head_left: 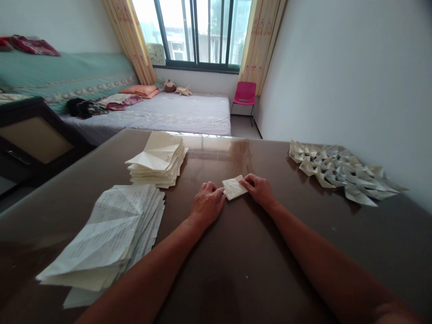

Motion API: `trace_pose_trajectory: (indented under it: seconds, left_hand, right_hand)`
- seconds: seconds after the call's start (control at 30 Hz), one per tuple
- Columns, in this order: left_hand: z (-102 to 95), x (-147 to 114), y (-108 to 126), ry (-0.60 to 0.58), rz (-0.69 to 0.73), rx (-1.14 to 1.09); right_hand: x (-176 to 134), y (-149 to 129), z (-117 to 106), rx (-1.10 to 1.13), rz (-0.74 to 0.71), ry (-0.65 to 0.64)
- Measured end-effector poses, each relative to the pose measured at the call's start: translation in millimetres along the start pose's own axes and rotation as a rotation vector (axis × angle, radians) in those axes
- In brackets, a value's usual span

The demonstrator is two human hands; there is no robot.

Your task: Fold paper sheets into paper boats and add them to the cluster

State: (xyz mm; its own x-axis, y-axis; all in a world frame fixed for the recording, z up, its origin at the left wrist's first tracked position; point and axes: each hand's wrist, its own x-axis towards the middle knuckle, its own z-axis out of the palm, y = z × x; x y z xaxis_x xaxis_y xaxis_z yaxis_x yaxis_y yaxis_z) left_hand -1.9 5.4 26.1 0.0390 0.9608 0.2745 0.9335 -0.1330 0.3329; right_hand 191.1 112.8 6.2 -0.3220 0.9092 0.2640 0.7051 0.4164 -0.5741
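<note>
One small folded paper (234,187), handwritten, between both hands (232,198)

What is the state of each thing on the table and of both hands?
small folded paper: folded, flat on the table, pinched at both ends
left hand: fingers curled, touching the paper's left end
right hand: fingers on the paper's right end
near stack of sheets: creased, fanned, lying flat
far stack of sheets: folded, piled loosely
folded paper shapes: finished, heaped by the wall
</note>
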Motion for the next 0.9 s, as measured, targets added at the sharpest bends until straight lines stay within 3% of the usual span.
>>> trace_pose_trajectory:
  seconds: [0.23, 0.3, 0.37, 0.43, 0.53, 0.73, 0.9]
  left_hand:
    - [15.7, 13, -7, -0.186, -0.313, -0.761]
    - [16.8, 14, -10, -0.175, -0.34, -0.832]
    - [15.2, 14, -11, -0.121, -0.275, -0.707]
    - [12.2, 13, -11, -0.08, -0.169, -0.469]
    - [8.2, 11, -8, -0.102, -0.081, -0.199]
    - [4.7, 13, -3, -0.174, -0.115, -0.028]
    - [6.6, 15, 2, -0.173, -0.145, 0.034]
  right_hand:
    - [-7, -8, -2, 0.153, -0.01, 0.176]
    - [-8, -7, -3, 0.173, -0.007, 0.168]
    - [-8, -4, -5, 0.214, -0.026, 0.068]
    - [-7, 1, -9, 0.262, -0.054, -0.129]
    - [-7, 5, -14, 0.299, -0.082, -0.337]
    - [-4, 0, -13, 0.217, -0.065, -0.296]
    - [0, -5, -2, -0.091, -0.032, -0.177]
